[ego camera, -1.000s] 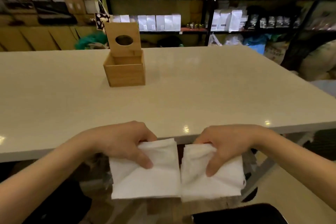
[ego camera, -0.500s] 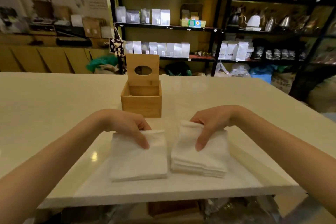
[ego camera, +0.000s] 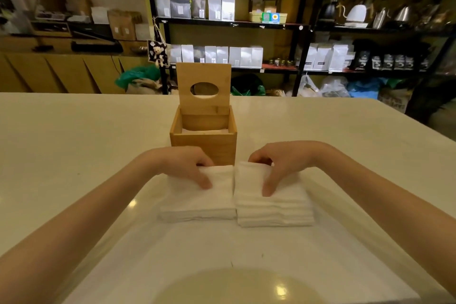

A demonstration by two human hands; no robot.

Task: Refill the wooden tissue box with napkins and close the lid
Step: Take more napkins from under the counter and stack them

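The wooden tissue box (ego camera: 203, 144) stands on the cream table (ego camera: 74, 145), its lid (ego camera: 203, 85) with an oval hole raised upright at the back. A little pale material shows low inside. Two stacks of white napkins lie side by side just in front of the box. My left hand (ego camera: 186, 165) grips the far edge of the left napkin stack (ego camera: 197, 201), thumb on top. My right hand (ego camera: 278, 163) grips the thicker right napkin stack (ego camera: 274, 207) the same way. Both stacks rest on the table.
The table stretches wide to both sides and toward me. Behind it stand black shelves (ego camera: 234, 24) with white bags, kettles and jars, and a wooden counter (ego camera: 61, 69) at the left. Bags lie on the floor beyond the far edge.
Both hands carried the two napkin stacks from below the table's near edge up onto the table and forward, up to the open box. The view has come closer to the box.
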